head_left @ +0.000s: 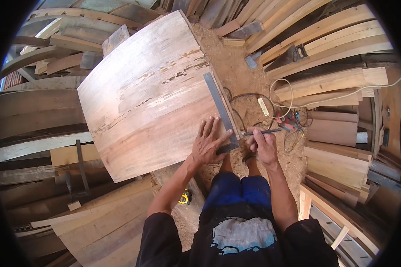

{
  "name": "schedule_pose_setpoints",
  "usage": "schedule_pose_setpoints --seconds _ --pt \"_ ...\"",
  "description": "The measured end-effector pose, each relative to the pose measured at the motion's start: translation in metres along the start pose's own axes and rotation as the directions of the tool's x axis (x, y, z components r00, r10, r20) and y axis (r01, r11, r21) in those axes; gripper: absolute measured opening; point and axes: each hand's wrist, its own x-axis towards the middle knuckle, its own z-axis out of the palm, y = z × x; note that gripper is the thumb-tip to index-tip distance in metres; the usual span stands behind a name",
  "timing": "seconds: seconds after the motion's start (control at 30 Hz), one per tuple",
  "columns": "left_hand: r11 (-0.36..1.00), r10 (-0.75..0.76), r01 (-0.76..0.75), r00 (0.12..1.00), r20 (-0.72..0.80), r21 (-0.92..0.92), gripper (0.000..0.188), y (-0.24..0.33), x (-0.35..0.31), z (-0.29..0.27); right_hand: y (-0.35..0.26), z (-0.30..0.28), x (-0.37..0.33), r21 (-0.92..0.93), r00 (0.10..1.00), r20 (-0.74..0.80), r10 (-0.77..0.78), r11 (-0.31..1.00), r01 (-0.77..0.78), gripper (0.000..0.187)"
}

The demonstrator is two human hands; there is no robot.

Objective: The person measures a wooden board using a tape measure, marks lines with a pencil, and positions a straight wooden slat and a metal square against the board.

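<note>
A wide wooden board (138, 84) with pitted, worm-eaten grain lies in front of me, slightly tilted in view. Along its right edge rests a dark carpenter's square (216, 99), its short arm turned in near my body. My left hand (208, 141) lies with fingers spread on the board, thumb and palm on the square near its corner. Just off the board's near right corner, my right hand (262, 144) is closed around a dark pencil (272, 131), whose tip points left toward the square and the board's edge.
Stacked planks (329, 84) line the right, with a hand saw (292, 57) on them. On the dusty floor lie a red power tool (288, 121), looped cords and a white socket strip (263, 106). A yellow tape measure (185, 196) sits below the board. Lumber (35, 107) fills the left.
</note>
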Motion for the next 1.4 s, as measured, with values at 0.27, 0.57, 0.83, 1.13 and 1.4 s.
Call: schedule_pose_setpoints --seconds 0.27,0.57,0.83,1.13,1.4 --pt "1.0 0.006 -0.006 0.999 0.042 0.002 0.105 0.001 0.0 -0.003 -0.013 0.001 0.009 -0.399 0.9 -0.101 -0.424 0.846 0.354 0.033" --pt "0.999 0.01 -0.01 1.0 -0.01 -0.034 0.104 0.0 0.0 0.001 -0.016 0.018 0.018 -0.417 0.905 -0.066 -0.421 0.835 0.358 0.026" --pt "1.0 0.011 -0.01 1.0 -0.021 0.028 0.103 0.0 0.0 0.002 -0.028 0.045 0.055 -0.415 0.795 0.062 -0.603 0.709 0.57 0.021" --pt "1.0 -0.013 0.014 1.0 0.023 -0.016 0.105 0.0 -0.001 0.002 -0.053 0.066 0.104 -0.491 0.672 0.172 -0.72 0.529 0.692 0.026" --pt "0.999 -0.013 0.014 0.999 0.038 -0.029 0.108 -0.001 0.0 0.005 -0.054 0.071 0.122 -0.465 0.655 0.188 -0.732 0.521 0.716 0.027"
